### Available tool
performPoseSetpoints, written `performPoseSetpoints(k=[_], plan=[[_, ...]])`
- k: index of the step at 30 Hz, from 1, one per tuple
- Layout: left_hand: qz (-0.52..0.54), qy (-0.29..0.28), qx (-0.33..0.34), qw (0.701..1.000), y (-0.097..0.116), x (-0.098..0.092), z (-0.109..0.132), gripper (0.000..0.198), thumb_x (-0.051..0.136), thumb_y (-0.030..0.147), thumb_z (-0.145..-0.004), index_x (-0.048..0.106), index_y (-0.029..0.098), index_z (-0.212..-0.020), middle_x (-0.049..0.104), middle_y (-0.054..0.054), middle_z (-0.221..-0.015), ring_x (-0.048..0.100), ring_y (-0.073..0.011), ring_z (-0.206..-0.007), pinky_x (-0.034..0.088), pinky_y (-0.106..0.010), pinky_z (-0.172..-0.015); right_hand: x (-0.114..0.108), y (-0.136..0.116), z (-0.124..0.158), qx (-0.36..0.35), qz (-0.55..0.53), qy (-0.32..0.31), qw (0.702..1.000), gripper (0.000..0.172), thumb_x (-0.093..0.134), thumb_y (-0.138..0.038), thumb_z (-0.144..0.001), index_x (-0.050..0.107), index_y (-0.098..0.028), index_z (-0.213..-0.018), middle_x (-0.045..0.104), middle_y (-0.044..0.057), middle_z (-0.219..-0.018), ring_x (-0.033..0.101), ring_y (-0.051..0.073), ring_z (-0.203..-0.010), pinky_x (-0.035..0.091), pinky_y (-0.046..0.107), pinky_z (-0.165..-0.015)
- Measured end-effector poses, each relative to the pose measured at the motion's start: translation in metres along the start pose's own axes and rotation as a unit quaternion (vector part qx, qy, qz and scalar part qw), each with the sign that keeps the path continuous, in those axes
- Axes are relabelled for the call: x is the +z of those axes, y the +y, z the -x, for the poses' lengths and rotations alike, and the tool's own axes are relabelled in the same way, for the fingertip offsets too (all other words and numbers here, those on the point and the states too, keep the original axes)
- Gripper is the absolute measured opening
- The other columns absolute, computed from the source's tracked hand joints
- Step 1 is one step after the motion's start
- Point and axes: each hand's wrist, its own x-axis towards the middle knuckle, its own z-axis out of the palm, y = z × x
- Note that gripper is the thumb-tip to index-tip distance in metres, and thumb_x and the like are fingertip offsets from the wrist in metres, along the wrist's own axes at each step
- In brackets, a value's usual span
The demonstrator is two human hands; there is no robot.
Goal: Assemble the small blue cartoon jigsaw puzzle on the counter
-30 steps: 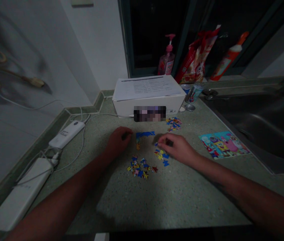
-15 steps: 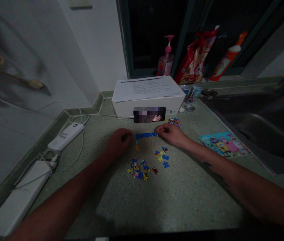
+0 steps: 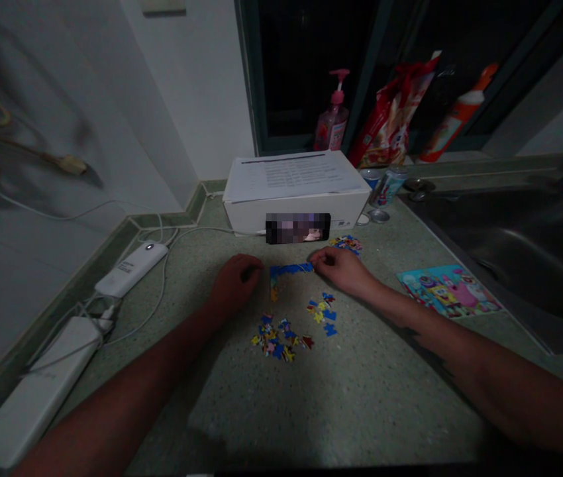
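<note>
A partly joined strip of blue-edged jigsaw pieces (image 3: pixel 286 270) lies on the speckled green countertop (image 3: pixel 281 404), bent in an L shape. My right hand (image 3: pixel 337 270) has its fingertips pinched at the strip's right end, and whether a piece lies between them is too small to tell. My left hand (image 3: pixel 236 283) rests curled, holding nothing, just left of the strip's short arm. Loose jigsaw pieces form a pile (image 3: pixel 274 339) below the strip, a smaller pile (image 3: pixel 322 311) to its right, and another (image 3: pixel 346 244) near my right hand.
A picture card (image 3: pixel 448 290) of cartoon characters lies right of the pieces, beside a steel sink (image 3: pixel 510 255). Behind stands a white box (image 3: pixel 261 215) with a printed sheet on top. Two white power banks (image 3: pixel 131 268) and cables lie at left.
My right hand has moved from above the right-hand pile up to the strip's right end. My left hand has stayed in place.
</note>
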Motion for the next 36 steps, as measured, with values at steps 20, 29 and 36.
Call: performPoseSetpoints(k=[20,29,36], plan=[[-0.017,-0.008,0.01,1.0,0.0007,-0.0006,0.0,0.018,0.062,0.017,-0.091,0.076,0.022,-0.099,0.078,-0.008,-0.107,0.073,-0.026,-0.104,0.059,-0.044,-0.1,0.0034,-0.0063,0.005,-0.027,0.05,0.026,0.998,0.023,0.062,-0.027,-0.085,0.081,-0.022,-0.096,0.082,0.008,-0.093,0.074,0.024,-0.082,0.052,0.037,-0.075],[-0.014,-0.004,0.018,1.0,0.0,-0.0001,0.0003,0.017,0.061,0.017,-0.093,0.076,0.022,-0.101,0.079,-0.008,-0.107,0.073,-0.0259,-0.106,0.058,-0.045,-0.103,0.0032,-0.0042,0.007,-0.056,0.056,0.036,0.996,0.025,0.059,-0.026,-0.089,0.081,-0.022,-0.1,0.082,0.009,-0.097,0.074,0.025,-0.085,0.054,0.039,-0.077],[-0.012,-0.01,0.0,1.0,0.004,-0.0014,-0.0001,0.018,0.062,0.017,-0.09,0.076,0.023,-0.098,0.079,-0.007,-0.108,0.073,-0.0263,-0.106,0.058,-0.045,-0.103,0.0032,-0.002,0.0076,-0.076,0.062,0.034,0.995,0.025,0.059,-0.027,-0.091,0.081,-0.022,-0.102,0.08,0.01,-0.1,0.074,0.026,-0.09,0.054,0.04,-0.08]])
